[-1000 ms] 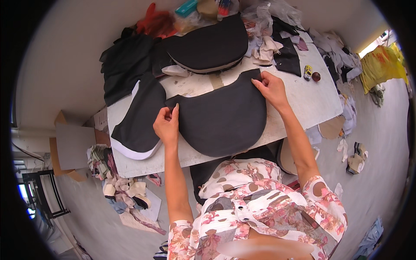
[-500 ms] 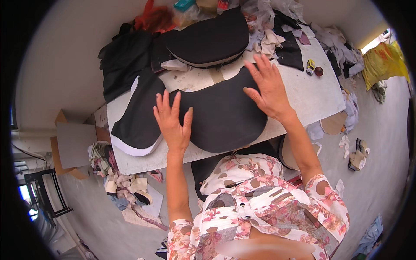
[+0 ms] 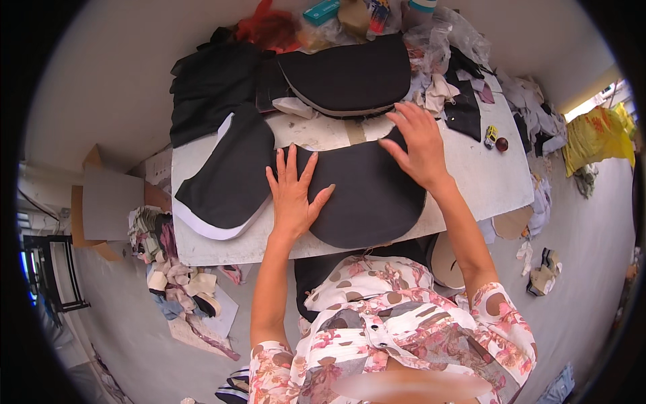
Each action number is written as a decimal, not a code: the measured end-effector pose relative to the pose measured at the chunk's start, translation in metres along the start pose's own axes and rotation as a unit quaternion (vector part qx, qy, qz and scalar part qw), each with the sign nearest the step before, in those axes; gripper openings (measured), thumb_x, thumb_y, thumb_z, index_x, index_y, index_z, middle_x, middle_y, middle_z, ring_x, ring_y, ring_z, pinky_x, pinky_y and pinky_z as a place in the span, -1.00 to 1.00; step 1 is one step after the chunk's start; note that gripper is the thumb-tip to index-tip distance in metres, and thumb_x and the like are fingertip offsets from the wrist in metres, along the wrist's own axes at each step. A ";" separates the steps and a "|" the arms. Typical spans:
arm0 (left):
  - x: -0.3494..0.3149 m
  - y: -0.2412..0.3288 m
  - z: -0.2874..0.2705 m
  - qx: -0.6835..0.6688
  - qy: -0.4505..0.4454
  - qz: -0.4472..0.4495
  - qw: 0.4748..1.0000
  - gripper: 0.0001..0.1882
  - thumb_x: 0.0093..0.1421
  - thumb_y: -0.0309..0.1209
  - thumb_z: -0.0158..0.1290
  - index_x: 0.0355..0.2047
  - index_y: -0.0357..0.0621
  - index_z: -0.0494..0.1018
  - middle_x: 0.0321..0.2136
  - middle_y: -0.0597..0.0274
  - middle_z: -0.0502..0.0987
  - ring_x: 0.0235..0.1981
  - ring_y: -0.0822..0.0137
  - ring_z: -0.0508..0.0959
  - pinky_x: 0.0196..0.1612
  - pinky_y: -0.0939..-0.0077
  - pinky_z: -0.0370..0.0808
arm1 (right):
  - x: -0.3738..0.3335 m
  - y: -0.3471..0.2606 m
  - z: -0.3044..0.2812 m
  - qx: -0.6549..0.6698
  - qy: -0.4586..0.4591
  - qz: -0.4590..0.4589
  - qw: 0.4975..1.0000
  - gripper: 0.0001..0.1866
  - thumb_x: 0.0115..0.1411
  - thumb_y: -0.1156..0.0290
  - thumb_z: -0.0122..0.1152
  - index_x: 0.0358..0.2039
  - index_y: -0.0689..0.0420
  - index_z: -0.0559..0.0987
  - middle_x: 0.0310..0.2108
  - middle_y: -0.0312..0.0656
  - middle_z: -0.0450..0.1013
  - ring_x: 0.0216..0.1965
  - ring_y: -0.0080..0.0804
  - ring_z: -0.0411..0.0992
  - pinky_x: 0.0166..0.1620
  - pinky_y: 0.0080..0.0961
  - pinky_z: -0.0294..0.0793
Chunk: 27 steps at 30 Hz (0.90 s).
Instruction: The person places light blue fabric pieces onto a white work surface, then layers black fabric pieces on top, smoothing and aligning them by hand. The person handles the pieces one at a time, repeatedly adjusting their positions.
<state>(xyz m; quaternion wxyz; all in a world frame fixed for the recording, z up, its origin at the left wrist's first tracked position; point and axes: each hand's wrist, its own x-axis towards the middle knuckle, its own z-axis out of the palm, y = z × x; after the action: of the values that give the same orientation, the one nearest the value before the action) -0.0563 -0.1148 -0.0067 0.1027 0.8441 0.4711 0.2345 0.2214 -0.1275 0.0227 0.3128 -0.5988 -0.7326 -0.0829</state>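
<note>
In front of me, a curved black fabric piece point(image 3: 370, 195) lies flat on the white table point(image 3: 235, 252), its inner edge bowed toward me. My left hand point(image 3: 294, 198) rests on its left end, fingers stretched and spread. On its upper right end lies my right hand point(image 3: 418, 148), fingers extended and thumb apart, gripping nothing. Left of it is a similar black curved piece point(image 3: 227, 175) with a white layer point(image 3: 225, 232) showing along its edges. Farther back sits a thick stack of black half-round pieces point(image 3: 350, 74).
Folded black cloth point(image 3: 212, 94) lies at the far left, near a red plastic bag point(image 3: 268, 27) and a teal box point(image 3: 321, 11). A toy car point(image 3: 490, 137) and a dark red ball point(image 3: 501, 144) sit at the right. Fabric scraps point(image 3: 185, 286) cover floor beside the table.
The view has shifted, so the table sits lower in the picture. My left hand has turned and spread its fingers flatter on the black piece. My right hand stays at its right end.
</note>
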 end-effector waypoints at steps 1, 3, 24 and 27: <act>0.001 0.001 -0.002 -0.015 0.035 -0.001 0.999 -0.35 0.18 0.00 0.06 0.24 0.10 0.28 0.35 -0.01 0.00 0.38 -0.10 -0.10 0.32 -0.21 -0.23 | 0.023 -0.005 0.002 0.058 0.074 -0.003 0.996 -0.71 0.00 0.36 0.36 -0.26 0.14 0.54 -0.21 -0.18 0.50 -0.11 -0.15 0.43 -0.05 -0.23 0.37; 0.004 0.002 -0.012 -0.020 0.099 -0.005 0.995 -0.34 0.19 -0.01 0.07 0.25 0.08 0.25 0.34 -0.02 0.01 0.38 -0.10 -0.10 0.32 -0.19 -0.21 | 0.064 -0.013 0.021 0.138 0.064 0.032 0.988 -0.83 0.00 0.38 0.35 -0.41 0.14 0.57 -0.43 -0.24 0.49 -0.32 -0.27 0.46 -0.25 -0.30 0.43; 0.140 -0.042 0.032 -0.771 0.091 -0.344 0.529 -0.61 0.21 -0.29 0.19 -0.04 -0.24 0.44 -0.18 0.12 0.57 -0.09 0.22 0.56 0.06 0.29 0.48 | 0.108 -0.031 0.026 0.174 -0.208 -0.105 0.957 -0.88 0.01 0.40 0.25 -0.39 0.09 0.61 -0.39 -0.21 0.54 -0.28 -0.21 0.49 -0.22 -0.27 0.47; 0.138 -0.022 0.015 -0.599 0.192 -0.208 0.749 -0.71 0.18 -0.35 0.22 -0.18 -0.30 0.51 -0.29 0.26 0.59 -0.28 0.45 0.55 -0.15 0.54 0.48 | 0.120 -0.027 0.017 0.204 -0.059 -0.154 0.965 -0.65 -0.03 0.49 0.25 -0.15 0.08 0.57 -0.16 -0.15 0.52 -0.07 -0.17 0.45 -0.05 -0.27 0.45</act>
<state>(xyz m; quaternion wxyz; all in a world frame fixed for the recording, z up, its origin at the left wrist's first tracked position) -0.0041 0.0143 0.0126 0.5413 0.4277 0.4077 0.5982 0.1793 -0.0269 0.0829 0.3679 -0.4065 -0.8344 0.0567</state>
